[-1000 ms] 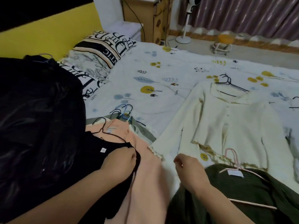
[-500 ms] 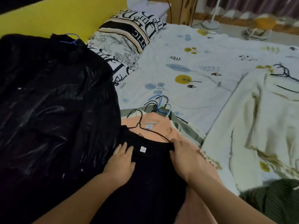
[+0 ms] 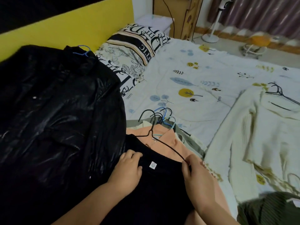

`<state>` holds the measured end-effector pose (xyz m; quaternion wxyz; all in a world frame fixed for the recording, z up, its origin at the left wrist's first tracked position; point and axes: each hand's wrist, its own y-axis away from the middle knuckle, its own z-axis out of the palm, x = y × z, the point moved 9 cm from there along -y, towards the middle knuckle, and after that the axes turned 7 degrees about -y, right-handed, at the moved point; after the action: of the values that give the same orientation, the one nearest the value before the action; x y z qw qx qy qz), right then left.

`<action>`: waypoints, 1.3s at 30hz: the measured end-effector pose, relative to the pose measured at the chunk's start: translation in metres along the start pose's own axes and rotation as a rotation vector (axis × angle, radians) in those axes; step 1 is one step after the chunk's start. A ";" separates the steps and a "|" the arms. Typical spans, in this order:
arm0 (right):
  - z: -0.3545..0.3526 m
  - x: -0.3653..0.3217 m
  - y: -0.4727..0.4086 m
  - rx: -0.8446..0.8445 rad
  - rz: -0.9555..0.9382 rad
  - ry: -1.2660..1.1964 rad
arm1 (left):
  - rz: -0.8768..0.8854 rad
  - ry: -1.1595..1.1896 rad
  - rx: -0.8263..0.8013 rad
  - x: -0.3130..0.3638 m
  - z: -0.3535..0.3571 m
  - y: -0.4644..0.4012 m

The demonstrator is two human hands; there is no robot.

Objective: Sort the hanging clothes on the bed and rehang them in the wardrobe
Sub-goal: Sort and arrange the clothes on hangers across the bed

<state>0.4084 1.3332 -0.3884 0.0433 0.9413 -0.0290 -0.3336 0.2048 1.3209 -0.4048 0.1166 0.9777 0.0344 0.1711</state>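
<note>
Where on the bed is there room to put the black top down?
The bare floral sheet between the pillows and the cream cardigan is free. It is crowded nearer: the hanger pile, peach garment and black jacket fill that side.

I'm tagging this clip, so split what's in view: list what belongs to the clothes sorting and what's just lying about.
Job:
left hand, gripping the black top
right hand, pinching the black hanger
peach garment
leather jacket
cream cardigan
green garment
hanger hooks

Lying about:
pillow
fan stand
stool
curtain
</note>
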 end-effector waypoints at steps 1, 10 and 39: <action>-0.008 0.000 0.006 0.010 0.021 -0.041 | -0.003 0.020 0.053 0.002 -0.013 0.003; -0.094 -0.018 0.063 0.045 0.035 -0.223 | -0.047 -0.105 0.267 0.007 -0.107 0.015; -0.441 -0.129 0.320 0.489 -0.328 -0.342 | 0.479 -0.100 0.946 0.216 -0.391 0.354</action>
<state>0.5788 1.0531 0.0657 -0.2433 0.8464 0.0367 -0.4722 0.2834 1.0857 0.1084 -0.3778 0.9110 -0.1219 0.1117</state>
